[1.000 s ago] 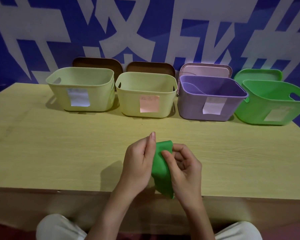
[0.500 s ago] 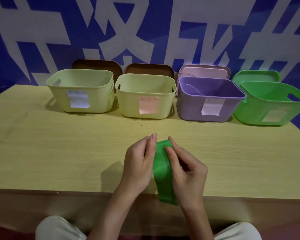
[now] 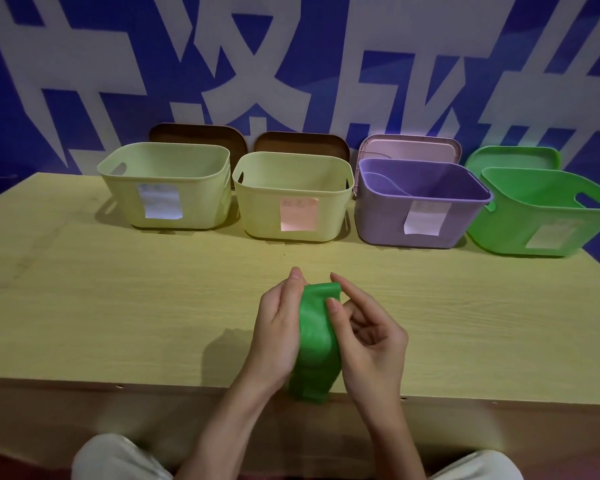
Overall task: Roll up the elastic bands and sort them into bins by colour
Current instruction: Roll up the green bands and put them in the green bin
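Head view: the left hand [image 3: 279, 327] and the right hand [image 3: 368, 336] are close together over the near edge of the counter [image 3: 84, 306], both pinching one green elastic band [image 3: 317, 341] that hangs between them. Its top end is curled over between the fingertips, and its lower end droops past the counter edge. The band looks thin, soft and floppy, probably light and stretchy, so it is best taken at the top end and wound tight with the fingertips while the tail hangs free.

Beyond the hands stand four bins in a row: two pale yellow-green bins [image 3: 167, 188] [image 3: 291, 199] ahead and to the left, a purple bin [image 3: 420, 206] ahead and to the right, and a green bin [image 3: 541, 216] far right, likely this band's home. Lids lean behind them against a blue-and-white wall [image 3: 84, 64].
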A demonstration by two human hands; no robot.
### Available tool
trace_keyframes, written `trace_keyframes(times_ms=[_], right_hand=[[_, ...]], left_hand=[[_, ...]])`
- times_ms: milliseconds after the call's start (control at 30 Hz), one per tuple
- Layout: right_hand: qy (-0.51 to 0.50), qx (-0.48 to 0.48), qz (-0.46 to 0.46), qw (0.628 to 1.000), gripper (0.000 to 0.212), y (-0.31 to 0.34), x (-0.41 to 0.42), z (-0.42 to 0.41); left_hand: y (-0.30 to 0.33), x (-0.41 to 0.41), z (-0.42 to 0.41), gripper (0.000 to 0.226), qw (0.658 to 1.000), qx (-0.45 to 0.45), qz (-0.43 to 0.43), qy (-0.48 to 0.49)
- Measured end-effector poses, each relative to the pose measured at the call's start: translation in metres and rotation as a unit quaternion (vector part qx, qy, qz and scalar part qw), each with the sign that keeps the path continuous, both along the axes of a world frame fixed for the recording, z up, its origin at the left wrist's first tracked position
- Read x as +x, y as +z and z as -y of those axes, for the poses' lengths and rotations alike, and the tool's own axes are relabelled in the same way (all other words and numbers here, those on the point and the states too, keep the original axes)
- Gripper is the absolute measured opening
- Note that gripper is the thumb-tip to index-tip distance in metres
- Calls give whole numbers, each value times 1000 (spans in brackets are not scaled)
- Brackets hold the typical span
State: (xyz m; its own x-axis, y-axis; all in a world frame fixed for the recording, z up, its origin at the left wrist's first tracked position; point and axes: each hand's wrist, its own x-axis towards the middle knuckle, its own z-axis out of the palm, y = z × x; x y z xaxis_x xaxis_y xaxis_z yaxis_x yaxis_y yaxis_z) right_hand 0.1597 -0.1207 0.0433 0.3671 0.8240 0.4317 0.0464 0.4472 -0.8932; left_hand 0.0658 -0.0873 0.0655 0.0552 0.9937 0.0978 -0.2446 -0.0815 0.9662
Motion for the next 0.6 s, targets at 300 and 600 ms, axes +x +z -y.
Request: trace_keyframes(times_ms=[300,600], right_hand=[[-33,-6,35,999,8,2,9,-3],[-41,-9,22,999,17,5,11,-3]], left_hand=[[-1,-1,0,40,998,5,-53,-39],[-20,-7,0,37,936,224,-270,19]])
